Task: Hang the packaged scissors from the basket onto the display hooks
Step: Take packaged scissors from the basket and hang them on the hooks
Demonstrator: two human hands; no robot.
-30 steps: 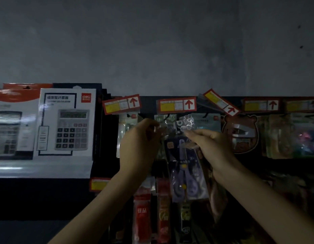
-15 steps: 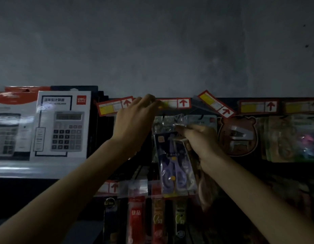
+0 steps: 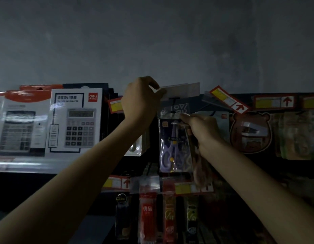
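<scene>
The left hand (image 3: 140, 103) holds the price flap (image 3: 181, 89) tipped up, baring the hook (image 3: 174, 103) beneath; the packaged scissors (image 3: 172, 148) in the right hand (image 3: 203, 127) fill the space just below it. A tilted price tag (image 3: 229, 101) crowds the right, calculator boxes (image 3: 75, 120) the left, hanging packs (image 3: 147, 213) below; bare wall (image 3: 152, 41) above leaves room

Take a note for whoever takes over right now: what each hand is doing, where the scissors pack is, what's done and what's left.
Left hand: pinches the price-tag flap, lifted above the hook.
Right hand: pinches the top of the purple packaged scissors, held up just below the flap at the hook.
Done: pack brought to the hook; whether its hole is threaded on cannot be told.
Left: seat the pack, let go, lower the flap. Basket is out of view.
</scene>
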